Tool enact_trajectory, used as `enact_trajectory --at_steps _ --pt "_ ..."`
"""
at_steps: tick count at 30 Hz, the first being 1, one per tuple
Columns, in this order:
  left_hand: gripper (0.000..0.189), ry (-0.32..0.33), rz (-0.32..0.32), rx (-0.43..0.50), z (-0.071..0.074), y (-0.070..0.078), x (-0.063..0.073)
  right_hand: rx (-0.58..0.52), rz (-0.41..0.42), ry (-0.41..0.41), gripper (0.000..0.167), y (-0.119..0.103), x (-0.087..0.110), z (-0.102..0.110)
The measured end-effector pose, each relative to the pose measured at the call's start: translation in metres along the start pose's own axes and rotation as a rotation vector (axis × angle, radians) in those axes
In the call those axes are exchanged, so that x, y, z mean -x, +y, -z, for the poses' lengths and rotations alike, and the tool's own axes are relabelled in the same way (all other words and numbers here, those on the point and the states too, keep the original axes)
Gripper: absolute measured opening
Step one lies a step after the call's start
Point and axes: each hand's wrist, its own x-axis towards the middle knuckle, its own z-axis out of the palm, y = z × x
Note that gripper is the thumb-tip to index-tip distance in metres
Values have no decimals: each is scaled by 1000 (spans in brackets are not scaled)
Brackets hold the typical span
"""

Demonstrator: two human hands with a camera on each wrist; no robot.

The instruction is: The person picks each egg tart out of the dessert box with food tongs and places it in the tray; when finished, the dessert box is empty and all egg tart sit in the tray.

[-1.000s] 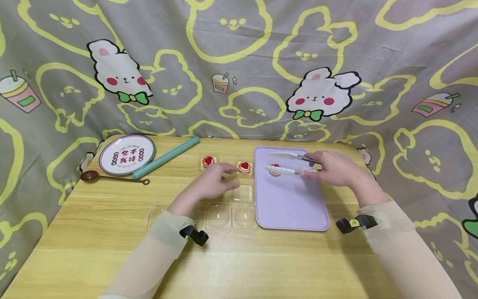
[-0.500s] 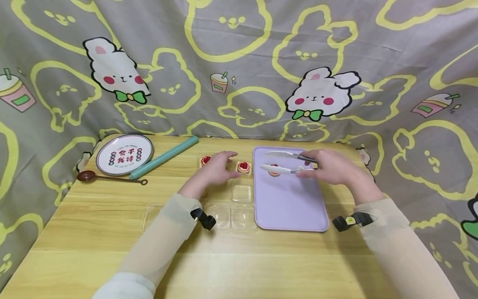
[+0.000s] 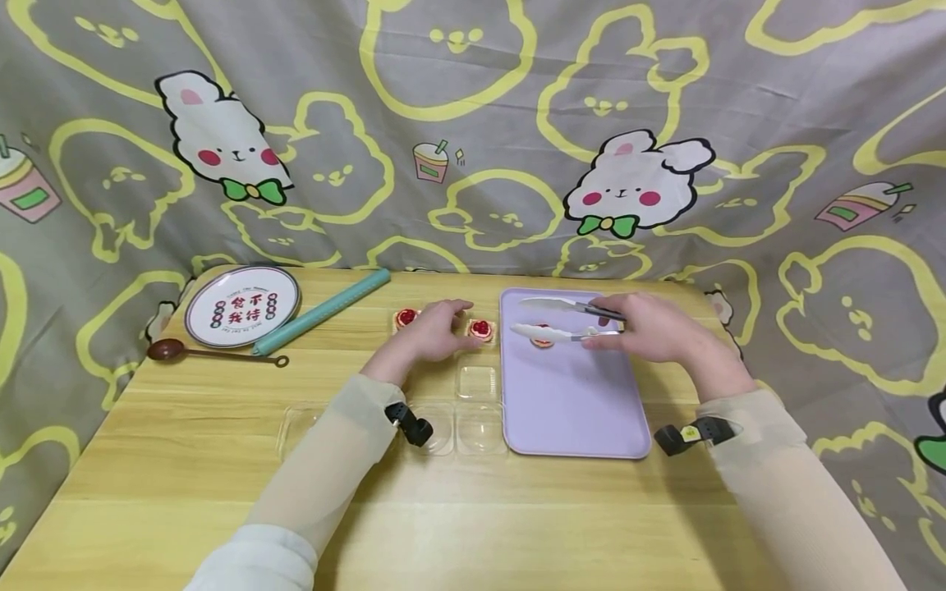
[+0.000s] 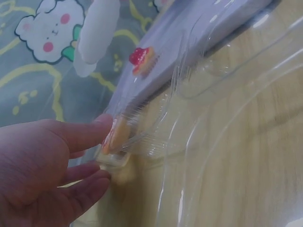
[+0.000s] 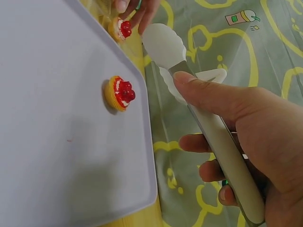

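Note:
My right hand holds a pair of tongs with white scalloped ends, spread apart above the lilac tray. Beneath the tongs, a small tart with red fruit on top sits on that tray, partly covered in the head view. Left of the tray, my left hand reaches over a clear plastic container, thumb and fingers apart beside a second tart. Whether the fingers touch the container is unclear. Another tart shows just left of this hand.
Clear lid halves lie toward the front, partly under my left forearm. At the back left are a round printed plate, a teal rolling pin and a brown ladle. A patterned curtain rises behind the table.
My left hand has moved forward and slightly right, closer to the tart at the tray's left. My right hand and the tongs have shifted slightly left over the tray.

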Motion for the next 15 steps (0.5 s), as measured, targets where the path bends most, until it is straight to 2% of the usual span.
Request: enact_trajectory --at_steps 5,12,15 --pt "79 -7 -3 -2 0 -1 -3 -8 6 2 66 0 -2 0" --pt "78 -21 -15 -10 0 -2 -6 -11 -11 -21 82 -2 -7 0" --pt "79 -21 -6 5 -1 -3 -6 -14 -20 -33 83 -3 -10 -1"
